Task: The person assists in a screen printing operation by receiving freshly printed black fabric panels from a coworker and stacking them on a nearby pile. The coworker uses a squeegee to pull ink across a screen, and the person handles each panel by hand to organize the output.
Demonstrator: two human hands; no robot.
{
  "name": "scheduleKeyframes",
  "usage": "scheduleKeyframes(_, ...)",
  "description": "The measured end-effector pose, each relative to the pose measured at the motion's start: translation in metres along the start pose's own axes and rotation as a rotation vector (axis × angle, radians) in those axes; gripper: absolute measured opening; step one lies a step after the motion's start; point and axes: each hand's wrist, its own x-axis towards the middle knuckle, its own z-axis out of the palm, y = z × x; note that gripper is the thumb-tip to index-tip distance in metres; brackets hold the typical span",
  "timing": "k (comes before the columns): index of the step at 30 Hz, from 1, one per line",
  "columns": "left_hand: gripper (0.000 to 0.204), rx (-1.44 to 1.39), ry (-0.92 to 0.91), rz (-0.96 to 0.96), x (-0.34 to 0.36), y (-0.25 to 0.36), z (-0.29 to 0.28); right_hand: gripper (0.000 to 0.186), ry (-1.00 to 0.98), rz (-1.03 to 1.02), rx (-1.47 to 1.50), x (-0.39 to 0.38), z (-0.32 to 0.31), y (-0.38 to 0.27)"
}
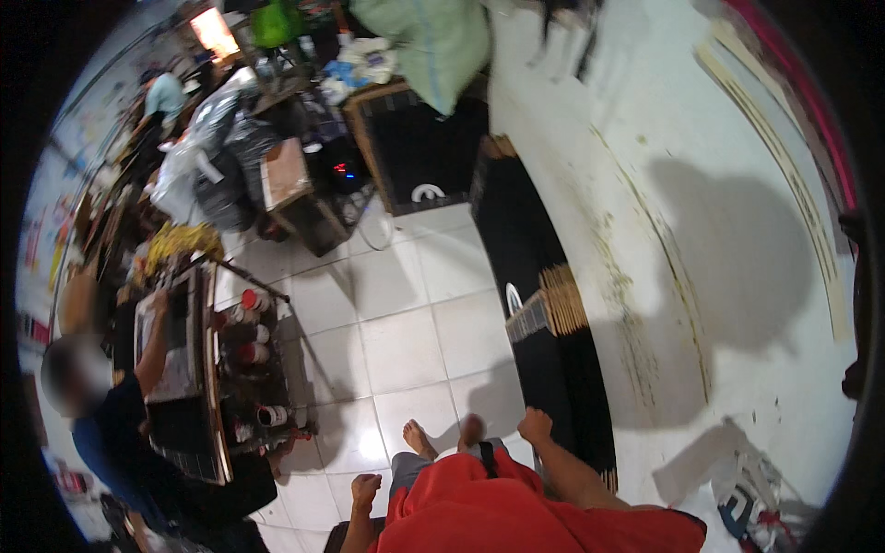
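Observation:
My left hand hangs beside my left leg, fingers curled into a fist with nothing visible in it. My right hand is also curled closed, raised in front of my right side, and nothing shows in it. Nearest to it is a row of long black panels leaning along the white wall; I cannot tell whether the hand touches them. On those panels sits a small bundle of thin pieces with brown edges.
On the left a co-worker leans over a worktable, with cans along its side. Ahead stand a large black panel, a wooden box, plastic bags and a pale green sack. White tiles cover the floor.

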Motion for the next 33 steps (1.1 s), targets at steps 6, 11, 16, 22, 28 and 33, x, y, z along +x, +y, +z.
scheduleKeyframes(6, 0.020, -0.207, 0.108, -0.175, -0.001, -0.087, -0.026, 0.029, -0.252, -0.131, -0.084, 0.024, 0.001, -0.037)
scheduleKeyframes(11, 0.018, -0.417, 0.024, -0.269, -0.009, -0.141, -0.042, 0.025, -0.300, -0.264, -0.054, 0.064, 0.015, -0.065)
scheduleKeyframes(16, 0.025, -0.126, 0.039, -0.318, 0.021, -0.140, -0.071, 0.025, -0.334, -0.141, 0.207, 0.086, 0.041, -0.100)
scheduleKeyframes(22, 0.023, -0.264, 0.114, -0.277, 0.095, -0.087, -0.160, 0.025, -0.330, -0.177, 0.216, 0.058, 0.083, -0.174)
scheduleKeyframes(28, 0.015, -0.596, 0.017, -0.124, 0.152, -0.046, -0.253, 0.016, -0.426, -0.075, 0.555, 0.013, 0.082, -0.277)
scheduleKeyframes(33, 0.017, -0.306, 0.079, -0.108, 0.190, -0.044, -0.285, 0.011, -0.425, 0.038, 0.764, -0.010, 0.070, -0.312)
